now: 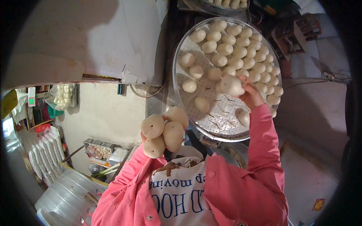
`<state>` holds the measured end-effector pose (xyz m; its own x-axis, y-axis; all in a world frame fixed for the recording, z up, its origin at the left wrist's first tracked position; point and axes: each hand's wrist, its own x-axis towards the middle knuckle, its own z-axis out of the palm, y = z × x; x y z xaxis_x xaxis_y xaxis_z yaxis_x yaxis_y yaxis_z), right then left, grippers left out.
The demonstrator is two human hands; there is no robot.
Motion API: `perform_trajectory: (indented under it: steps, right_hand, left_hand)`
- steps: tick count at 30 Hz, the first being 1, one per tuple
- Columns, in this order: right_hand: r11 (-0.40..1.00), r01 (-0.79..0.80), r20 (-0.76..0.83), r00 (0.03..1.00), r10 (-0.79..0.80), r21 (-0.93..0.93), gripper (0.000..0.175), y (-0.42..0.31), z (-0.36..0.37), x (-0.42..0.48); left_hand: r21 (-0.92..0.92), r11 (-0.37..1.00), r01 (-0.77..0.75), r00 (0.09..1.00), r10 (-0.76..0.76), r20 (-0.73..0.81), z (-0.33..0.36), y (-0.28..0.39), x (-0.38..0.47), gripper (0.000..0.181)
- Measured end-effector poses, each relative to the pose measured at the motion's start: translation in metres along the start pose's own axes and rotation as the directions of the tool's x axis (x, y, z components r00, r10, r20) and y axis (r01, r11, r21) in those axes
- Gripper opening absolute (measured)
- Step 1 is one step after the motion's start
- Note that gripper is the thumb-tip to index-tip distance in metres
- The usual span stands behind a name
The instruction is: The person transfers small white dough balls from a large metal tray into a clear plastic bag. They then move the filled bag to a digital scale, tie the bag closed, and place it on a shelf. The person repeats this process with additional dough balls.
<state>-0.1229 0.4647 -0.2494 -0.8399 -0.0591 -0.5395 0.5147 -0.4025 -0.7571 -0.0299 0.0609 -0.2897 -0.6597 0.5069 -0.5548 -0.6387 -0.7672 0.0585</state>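
Several pale, round steamed buns [173,136], some with a small hole in the surface, are bunched in my left hand [143,138], which they mostly hide. This hand is just off the near left rim of a large round perforated metal steamer tray [188,94]. Over the tray, my right hand [251,92] grips another bun [231,85] by its right end. Closely set rows of buns [237,52] fill the tray's far and right parts. A few looser ones [202,104] sit towards its left and near side, where thin dark marks or slits show in the metal.
Beyond the tray is a second round pan [226,4] with more buns. A pale panel [127,36] stands at the left. Lower left are a ribbed metal drum [66,195], stacked wrapped packs [46,152] and a basket of small items [99,149]. A wooden rack [294,36] is at the right.
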Motion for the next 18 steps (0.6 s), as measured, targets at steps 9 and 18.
perform_trajectory:
  steps: [9, 18]
  right_hand:
    - [-0.304, 0.362, 0.32, 0.93, 0.181, -0.881, 0.056, 0.11, 0.042, 0.039]
    - [-0.218, 0.469, 0.455, 0.883, 0.114, -0.856, 0.055, 0.098, 0.043, 0.035]
  left_hand:
    - [-0.094, 0.996, 0.0, 0.978, -0.019, -0.205, 0.018, -0.024, -0.006, 0.049]
    - [-0.27, 0.96, -0.076, 0.981, 0.023, -0.194, 0.004, -0.051, -0.027, 0.04]
